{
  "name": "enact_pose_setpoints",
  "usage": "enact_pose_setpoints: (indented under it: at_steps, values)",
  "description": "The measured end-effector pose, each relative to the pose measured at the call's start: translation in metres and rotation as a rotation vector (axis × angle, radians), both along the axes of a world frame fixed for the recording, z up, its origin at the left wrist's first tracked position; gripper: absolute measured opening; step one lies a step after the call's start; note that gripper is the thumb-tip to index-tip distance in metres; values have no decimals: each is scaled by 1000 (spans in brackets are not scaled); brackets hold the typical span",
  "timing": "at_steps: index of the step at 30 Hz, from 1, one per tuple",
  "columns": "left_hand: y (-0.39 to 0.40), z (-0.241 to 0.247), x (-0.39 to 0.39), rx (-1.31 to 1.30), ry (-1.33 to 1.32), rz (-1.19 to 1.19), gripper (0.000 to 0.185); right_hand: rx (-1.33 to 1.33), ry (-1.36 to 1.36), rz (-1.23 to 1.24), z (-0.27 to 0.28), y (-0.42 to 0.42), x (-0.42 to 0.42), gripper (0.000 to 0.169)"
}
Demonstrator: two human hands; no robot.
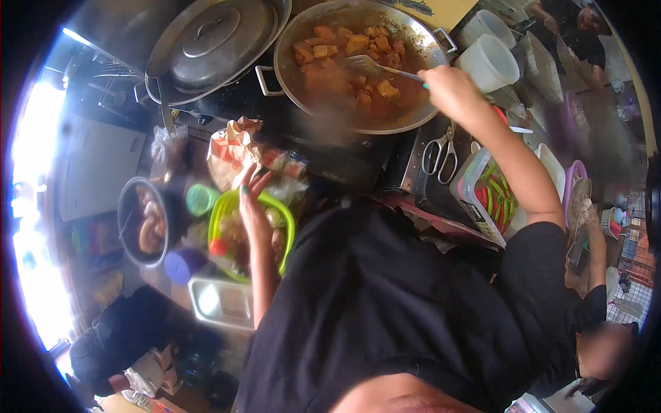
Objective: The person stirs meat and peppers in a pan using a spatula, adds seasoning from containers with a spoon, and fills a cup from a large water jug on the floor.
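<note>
My right hand [446,88] grips the handle of a metal slotted turner [366,63], its head at the chunks of meat [387,90] in reddish-brown sauce. They fill a wide two-handled metal pan [361,129] on a black stove. My left hand [253,193] is raised with its fingers apart, holding nothing, over the rim of a lime-green plastic basket [289,222] with vegetables. Just beyond its fingertips lies a crumpled brown paper bag [232,149]. Left of the pan, a domed metal lid [222,46] covers part of a second large pan.
Scissors [441,155] and a clear tub of red and green chillies [493,196] are at the right, below white plastic containers [488,64]. At the left stand a grey basin of meat [144,222], a green cup [202,200] and a metal tray [222,302]. Other people are at both sides.
</note>
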State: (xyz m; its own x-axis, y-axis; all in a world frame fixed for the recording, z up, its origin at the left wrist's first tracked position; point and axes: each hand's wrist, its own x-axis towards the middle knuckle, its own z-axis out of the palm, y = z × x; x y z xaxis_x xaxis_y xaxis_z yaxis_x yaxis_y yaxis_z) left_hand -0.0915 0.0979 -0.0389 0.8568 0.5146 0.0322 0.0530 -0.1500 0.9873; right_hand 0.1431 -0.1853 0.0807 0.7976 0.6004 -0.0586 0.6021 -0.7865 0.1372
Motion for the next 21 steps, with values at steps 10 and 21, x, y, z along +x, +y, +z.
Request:
enact_pose_setpoints:
  at_steps: [10, 21]
  values:
    - [-6, 8, 6, 128, 52, 5, 28, -140, -129, 426, 108, 83, -39, 16]
    - [-7, 4, -2, -6, 36, 119, 28, -52, 61, 513, -1, 165, -61, 18]
